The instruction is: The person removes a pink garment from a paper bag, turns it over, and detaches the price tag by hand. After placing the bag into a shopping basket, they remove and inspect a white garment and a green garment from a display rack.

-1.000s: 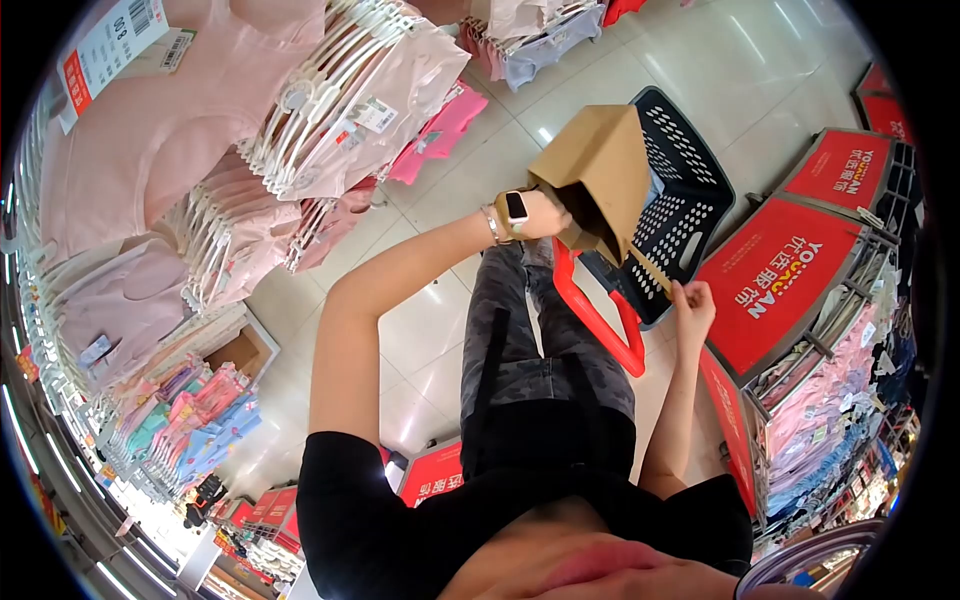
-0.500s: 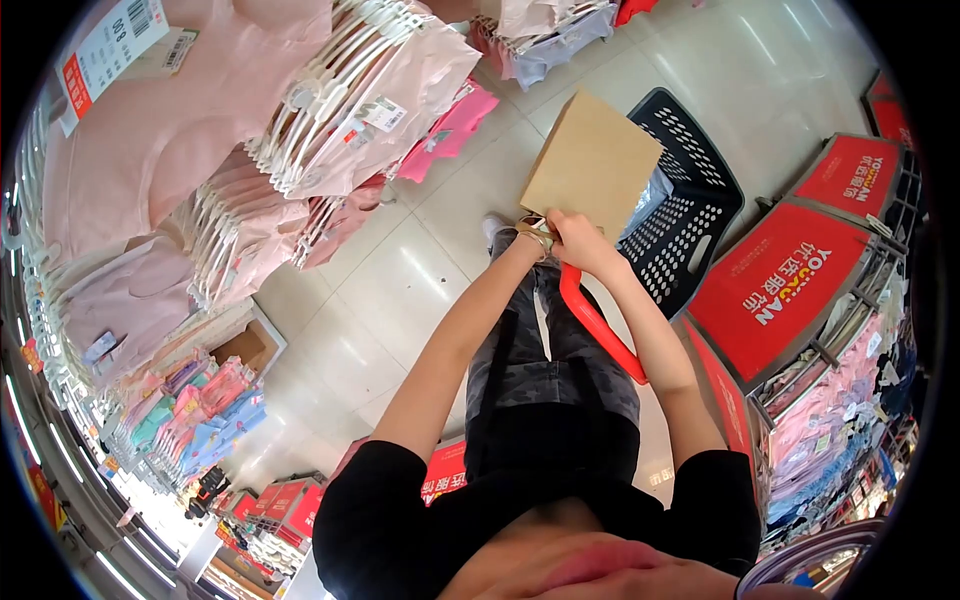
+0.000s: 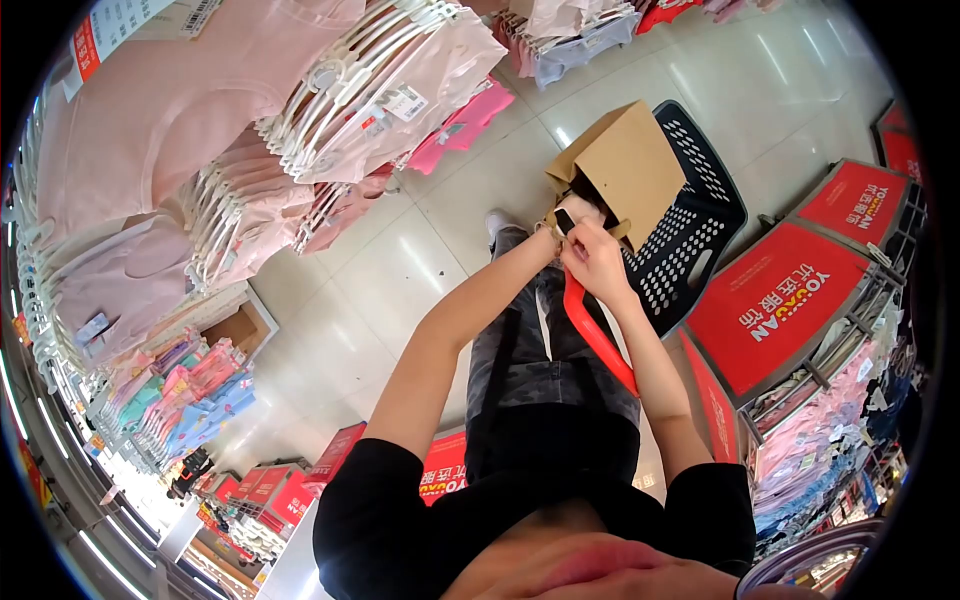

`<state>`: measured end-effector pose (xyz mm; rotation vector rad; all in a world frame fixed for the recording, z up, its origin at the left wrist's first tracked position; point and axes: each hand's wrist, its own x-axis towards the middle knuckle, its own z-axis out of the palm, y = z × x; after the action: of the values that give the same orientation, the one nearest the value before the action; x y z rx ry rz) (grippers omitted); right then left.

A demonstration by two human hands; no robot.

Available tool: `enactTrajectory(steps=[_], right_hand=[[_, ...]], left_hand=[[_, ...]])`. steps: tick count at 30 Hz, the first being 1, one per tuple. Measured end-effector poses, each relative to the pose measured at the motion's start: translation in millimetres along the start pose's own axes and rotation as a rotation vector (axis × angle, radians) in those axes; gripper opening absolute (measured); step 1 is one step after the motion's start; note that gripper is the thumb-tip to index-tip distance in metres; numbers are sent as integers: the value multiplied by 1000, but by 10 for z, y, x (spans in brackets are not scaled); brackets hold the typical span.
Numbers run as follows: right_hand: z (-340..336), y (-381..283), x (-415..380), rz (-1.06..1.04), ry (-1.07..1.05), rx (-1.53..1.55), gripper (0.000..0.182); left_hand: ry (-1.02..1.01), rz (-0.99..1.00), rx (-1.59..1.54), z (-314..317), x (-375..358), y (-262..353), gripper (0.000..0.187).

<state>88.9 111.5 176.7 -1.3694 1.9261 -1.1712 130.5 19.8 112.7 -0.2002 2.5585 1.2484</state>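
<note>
My left hand (image 3: 582, 208) is at the mouth of a brown paper bag (image 3: 640, 165), its fingers partly hidden there. A bracelet (image 3: 551, 226) circles my left wrist. Right beside it shows a small black object (image 3: 564, 221), perhaps a watch. My right hand (image 3: 597, 258) has its fingers bent and closed against this black object; what they grip is hidden. The bag is tilted, with its dark opening towards me, and rests in a black shopping basket (image 3: 700, 225) with holes. Below my right hand, the basket's red handle (image 3: 600, 335) slants along my right forearm.
Pink children's clothes (image 3: 400, 95) hang on white hangers at the left. Red display signs (image 3: 775, 300) stand above clothes bins (image 3: 815, 420) on the right. Pale floor tiles (image 3: 400, 260) lie between. My shoe (image 3: 495, 222) is left of the bag.
The paper bag has turned and shifted slightly right, and its opening now shows. My hands have moved a little right with it, the left one now at the bag's mouth. The view has shifted slightly.
</note>
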Motion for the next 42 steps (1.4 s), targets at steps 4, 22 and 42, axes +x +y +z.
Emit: enactTrajectory(steps=[4,22,42], right_hand=[[-4,13,42,162,82,78,11],[36,2305,-1257,1270,83,68,22],[279,1458,-408,927,-191,259,23]], left_hand=[[-150,2,-13,-163,-34,116,19],[-94,-148,310,432,-98,-117,21],[380,-102,-137,816,-505,-468,14]])
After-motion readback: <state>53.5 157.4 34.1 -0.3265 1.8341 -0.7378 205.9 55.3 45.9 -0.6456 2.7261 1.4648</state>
